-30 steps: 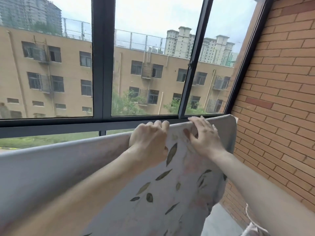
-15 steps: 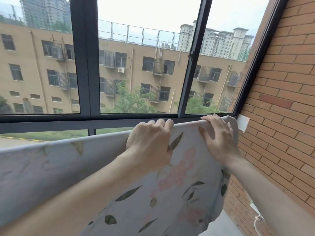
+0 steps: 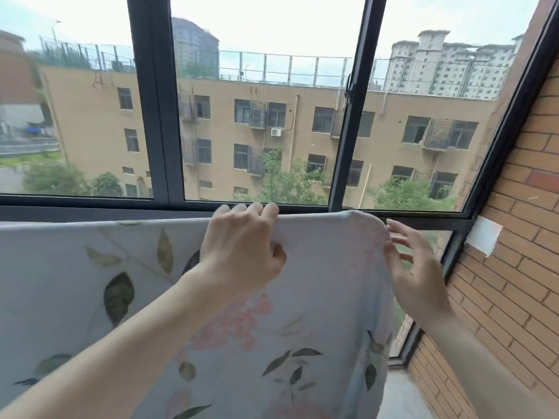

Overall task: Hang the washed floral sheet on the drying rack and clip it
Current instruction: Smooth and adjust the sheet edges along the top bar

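Sheet (image 3: 302, 297) draped over a hidden bar, top fold pinched in left hand (image 3: 242, 261). Right hand (image 3: 414, 267) just beyond the sheet's right edge, fingers spread, holding nothing. Hanging seemingly done; clipping left, no clips visible.

right hand (image 3: 416, 276) off floral sheet (image 3: 317, 297), fingers now spread

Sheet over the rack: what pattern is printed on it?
Head view: the sheet is pale grey-blue with dark green leaves and faded pink flower clusters.
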`<state>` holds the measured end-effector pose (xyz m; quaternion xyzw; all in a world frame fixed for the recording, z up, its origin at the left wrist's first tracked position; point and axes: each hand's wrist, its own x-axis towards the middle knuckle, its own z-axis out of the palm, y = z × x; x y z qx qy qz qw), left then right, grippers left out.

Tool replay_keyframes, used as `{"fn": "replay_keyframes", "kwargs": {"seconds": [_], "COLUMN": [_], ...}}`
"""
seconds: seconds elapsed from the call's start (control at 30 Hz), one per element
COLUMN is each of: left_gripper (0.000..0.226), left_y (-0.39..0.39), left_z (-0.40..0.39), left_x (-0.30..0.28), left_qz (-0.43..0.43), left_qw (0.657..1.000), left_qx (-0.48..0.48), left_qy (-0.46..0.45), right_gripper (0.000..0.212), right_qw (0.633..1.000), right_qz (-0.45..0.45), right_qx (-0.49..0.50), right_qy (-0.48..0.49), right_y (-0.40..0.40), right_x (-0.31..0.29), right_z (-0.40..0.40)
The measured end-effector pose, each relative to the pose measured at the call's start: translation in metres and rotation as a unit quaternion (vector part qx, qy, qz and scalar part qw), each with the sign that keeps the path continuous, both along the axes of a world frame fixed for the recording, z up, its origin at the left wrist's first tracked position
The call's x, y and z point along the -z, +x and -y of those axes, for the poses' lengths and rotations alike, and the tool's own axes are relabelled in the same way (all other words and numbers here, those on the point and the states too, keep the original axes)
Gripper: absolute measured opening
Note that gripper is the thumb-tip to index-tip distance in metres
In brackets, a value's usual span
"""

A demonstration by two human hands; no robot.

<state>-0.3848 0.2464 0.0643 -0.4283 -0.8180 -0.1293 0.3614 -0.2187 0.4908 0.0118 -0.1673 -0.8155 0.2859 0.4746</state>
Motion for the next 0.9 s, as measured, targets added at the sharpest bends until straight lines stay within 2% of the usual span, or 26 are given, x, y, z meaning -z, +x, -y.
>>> {"fn": "replay_keyframes", "kwargs": {"seconds": [0.13, 0.2, 0.27, 0.4, 0.47, 0.57, 0.63, 0.73, 0.8, 0.87, 0.9], "left_gripper": [0.035, 0.036, 0.036, 0.036, 0.036, 0.035, 0.034, 0.035, 0.035, 0.034, 0.033], "left_y": [0.004, 0.004, 0.004, 0.006, 0.009, 0.013, 0.015, 0.018, 0.018, 0.018, 0.018], "left_z": [-0.002, 0.001, 0.003, 0.006, 0.006, 0.006, 0.005, 0.006, 0.007, 0.007, 0.007], "left_x": [0.005, 0.004, 0.003, -0.001, -0.002, -0.003, -0.005, -0.009, -0.012, -0.015, -0.016], "left_qz": [-0.013, -0.008, 0.001, 0.033, 0.038, 0.046, 0.055, 0.078, 0.094, 0.104, 0.107], "left_qw": [0.999, 0.999, 0.998, 0.997, 0.997, 0.996, 0.996, 0.994, 0.993, 0.992, 0.991], "left_qx": [-0.036, -0.049, -0.056, -0.068, -0.071, -0.07, -0.07, -0.068, -0.067, -0.067, -0.067], "left_qy": [0.006, 0.0, -0.005, -0.017, -0.019, -0.022, -0.026, -0.034, -0.035, -0.037, -0.039], "right_gripper": [0.014, 0.022, 0.02, 0.018, 0.022, 0.023, 0.019, 0.01, 0.013, 0.015, 0.015], "right_qw": [0.994, 0.99, 0.982, 0.955, 0.957, 0.973, 0.978, 0.985, 0.985, 0.984, 0.984], "right_qz": [0.045, 0.065, 0.077, 0.096, 0.095, 0.05, 0.005, -0.022, -0.043, -0.039, -0.006], "right_qx": [-0.036, -0.045, -0.064, -0.155, -0.162, -0.109, -0.074, -0.074, -0.072, -0.078, -0.09], "right_qy": [-0.097, -0.113, -0.158, -0.233, -0.221, -0.196, -0.195, -0.157, -0.151, -0.153, -0.155], "right_y": [0.003, 0.001, -0.001, -0.01, -0.012, -0.014, -0.017, -0.035, -0.054, -0.071, -0.079], "right_x": [0.02, 0.031, 0.039, 0.041, 0.037, 0.02, -0.002, -0.036, -0.053, -0.066, -0.066], "right_z": [-0.036, -0.052, -0.068, -0.081, -0.085, -0.095, -0.099, -0.1, -0.1, -0.099, -0.101]}}
